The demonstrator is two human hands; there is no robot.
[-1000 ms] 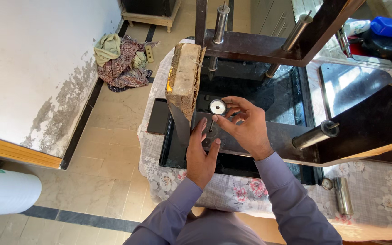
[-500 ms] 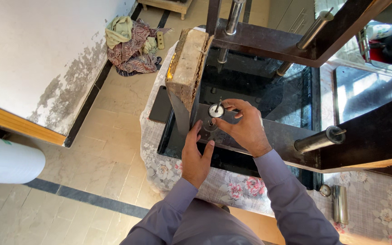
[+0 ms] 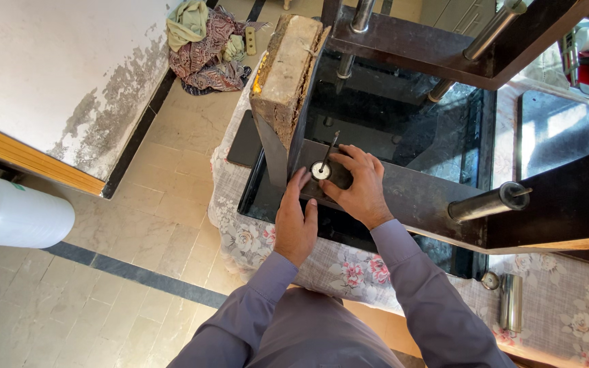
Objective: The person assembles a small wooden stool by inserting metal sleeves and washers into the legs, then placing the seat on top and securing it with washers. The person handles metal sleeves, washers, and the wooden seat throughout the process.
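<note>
Nearest the dark table frame's front rail [image 3: 417,197], the left hand [image 3: 294,221] lies flat with open fingers against the rail, holding nothing, just left of the right hand [image 3: 356,187]. The right hand's fingertips pinch a round silver fitting [image 3: 320,170] with a thin bolt on that rail. Beyond, a worn wooden board [image 3: 288,75] stands on edge at the frame's left, a cloth heap [image 3: 202,44] farther off.
</note>
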